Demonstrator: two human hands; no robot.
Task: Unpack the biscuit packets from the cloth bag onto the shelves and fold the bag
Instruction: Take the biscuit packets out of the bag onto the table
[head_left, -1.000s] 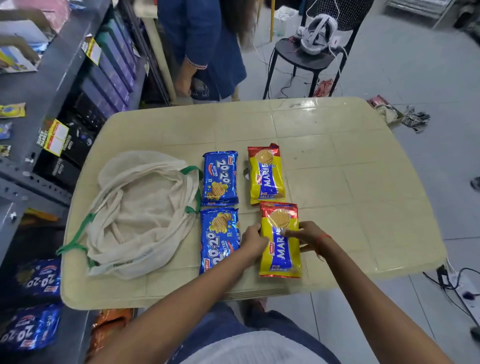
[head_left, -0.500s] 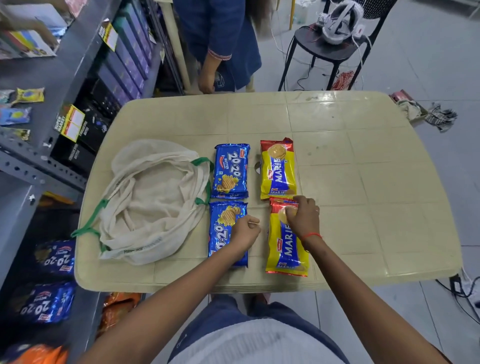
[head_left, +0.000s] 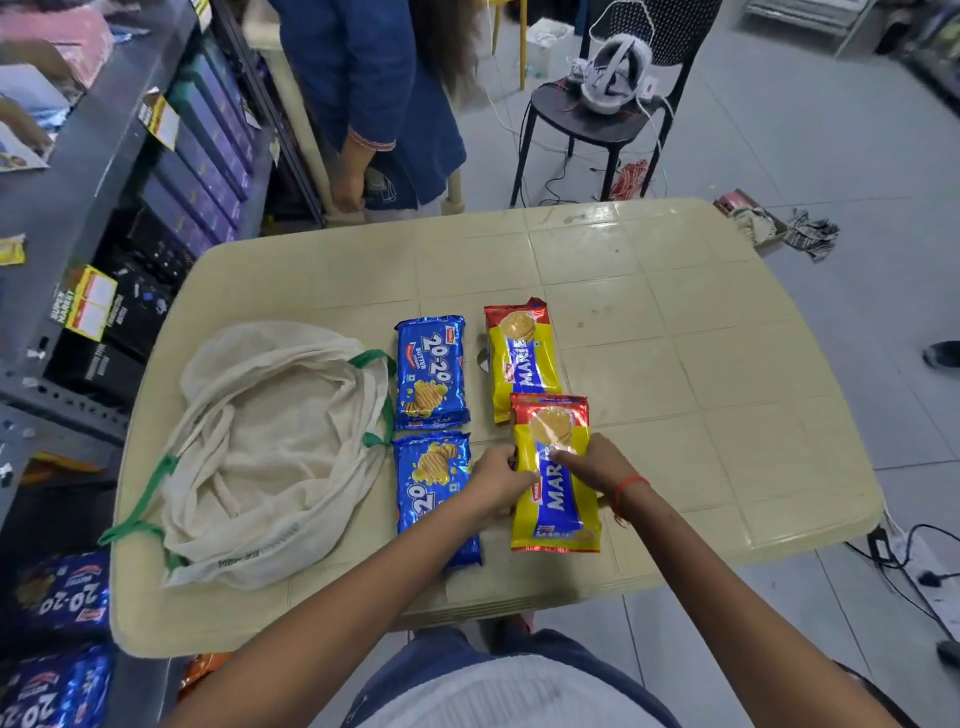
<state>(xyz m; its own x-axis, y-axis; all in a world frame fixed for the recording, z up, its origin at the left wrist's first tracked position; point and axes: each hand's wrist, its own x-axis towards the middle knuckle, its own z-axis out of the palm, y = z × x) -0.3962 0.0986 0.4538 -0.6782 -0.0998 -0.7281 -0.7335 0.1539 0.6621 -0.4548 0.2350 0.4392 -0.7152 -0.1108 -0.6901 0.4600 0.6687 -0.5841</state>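
Note:
On the beige table (head_left: 649, 322) lie two blue 20-20 packets, a far blue packet (head_left: 430, 371) and a near blue packet (head_left: 434, 493), beside two yellow Marie packets. The far Marie packet (head_left: 521, 358) lies flat. The near Marie packet (head_left: 556, 478) is gripped from both sides, my left hand (head_left: 498, 480) on its left edge and my right hand (head_left: 592, 465) on its right, its top overlapping the far one. The cream cloth bag (head_left: 270, 452) with green handles lies slumped and open at the table's left.
Grey shelves (head_left: 78, 208) run along the left, with dark boxes and, low down, more blue 20-20 packets (head_left: 62, 597). A person in blue (head_left: 374, 104) stands beyond the table. A black chair (head_left: 597, 119) with a headset stands behind, and cables lie on the floor at right.
Both hands have closed on the near Marie packet and shifted it forward, so its top now overlaps the far Marie packet. My left hand left the near blue packet.

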